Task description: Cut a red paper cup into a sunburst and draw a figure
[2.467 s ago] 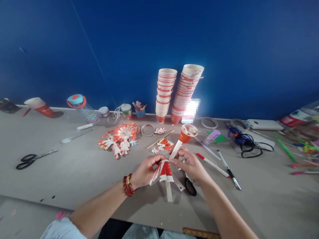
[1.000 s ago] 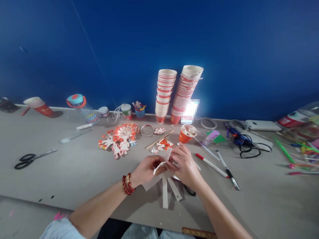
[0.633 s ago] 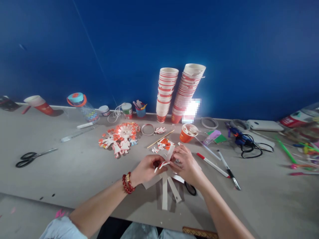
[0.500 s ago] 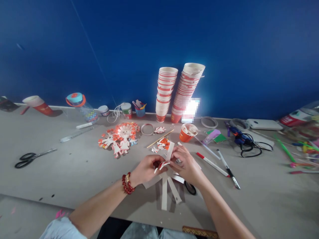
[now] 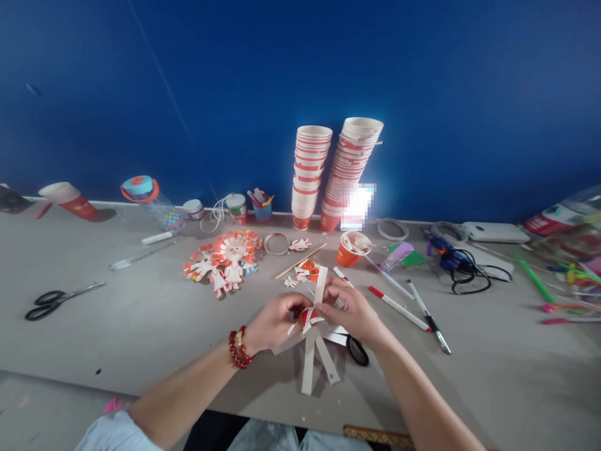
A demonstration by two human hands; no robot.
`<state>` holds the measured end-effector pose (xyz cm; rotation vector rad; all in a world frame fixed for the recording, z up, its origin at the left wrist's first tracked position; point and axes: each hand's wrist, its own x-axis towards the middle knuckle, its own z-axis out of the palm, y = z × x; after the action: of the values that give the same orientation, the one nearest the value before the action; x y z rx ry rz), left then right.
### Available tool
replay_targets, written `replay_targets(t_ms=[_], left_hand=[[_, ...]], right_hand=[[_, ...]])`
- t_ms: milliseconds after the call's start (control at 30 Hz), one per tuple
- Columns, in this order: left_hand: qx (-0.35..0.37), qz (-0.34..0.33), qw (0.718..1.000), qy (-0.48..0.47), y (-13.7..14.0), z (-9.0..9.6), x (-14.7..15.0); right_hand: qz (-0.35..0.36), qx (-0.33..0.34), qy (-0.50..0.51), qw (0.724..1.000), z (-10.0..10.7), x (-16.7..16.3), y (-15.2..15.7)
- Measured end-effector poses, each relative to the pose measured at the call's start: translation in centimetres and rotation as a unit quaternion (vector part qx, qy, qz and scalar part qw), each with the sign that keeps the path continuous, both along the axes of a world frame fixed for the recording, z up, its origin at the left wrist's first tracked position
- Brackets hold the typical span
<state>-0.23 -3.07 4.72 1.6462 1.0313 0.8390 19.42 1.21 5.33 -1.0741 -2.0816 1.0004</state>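
Note:
In front of me, a cut-up paper cup (image 5: 308,363) has long white strips spreading from its middle, one standing upright between my hands. A small red-and-white paper piece (image 5: 308,318) sits at its centre. My left hand (image 5: 277,318), with a red bead bracelet on the wrist, curls its fingers around the left side of this cup. From the right, my right hand (image 5: 351,311) pinches the cup near the base of the upright strip. Fingers hide part of the grip. Black-handled scissors (image 5: 357,351) lie partly under the strips, beside my right hand.
Paper cup stacks (image 5: 310,178) stand against the blue wall. An orange cup (image 5: 353,250) holds paper scraps. Paper dolls (image 5: 233,254) lie to the left, with other scissors (image 5: 51,304) farther out. Markers (image 5: 399,308) and a blue glue gun (image 5: 446,252) lie to the right.
The small red-and-white piece has turned, so more of its red face shows. My right hand has shifted slightly left and down. The view has moved a little.

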Motion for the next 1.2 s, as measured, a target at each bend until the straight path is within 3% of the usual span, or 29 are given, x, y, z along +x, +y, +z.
replay_targets(t_ms=[433,767,1067,1200], left_hand=[[0.001,0.008,1.0,-0.015,-0.1,-0.3,0.1],[0.031,0.021,0.999,0.002,-0.1,-0.3,0.2],[0.014,0.02,0.998,-0.05,0.1,-0.6,-0.2],[0.041,0.031,0.998,-0.03,0.0,-0.6,0.1]], right_hand=[[-0.004,-0.022,-0.004,1.0,-0.1,-0.1,0.1],[-0.02,-0.103,0.044,0.994,0.2,-0.2,-0.2],[-0.034,0.013,0.05,0.998,1.1,-0.4,-0.9],[-0.038,0.02,0.039,0.998,0.8,-0.6,-0.9]])
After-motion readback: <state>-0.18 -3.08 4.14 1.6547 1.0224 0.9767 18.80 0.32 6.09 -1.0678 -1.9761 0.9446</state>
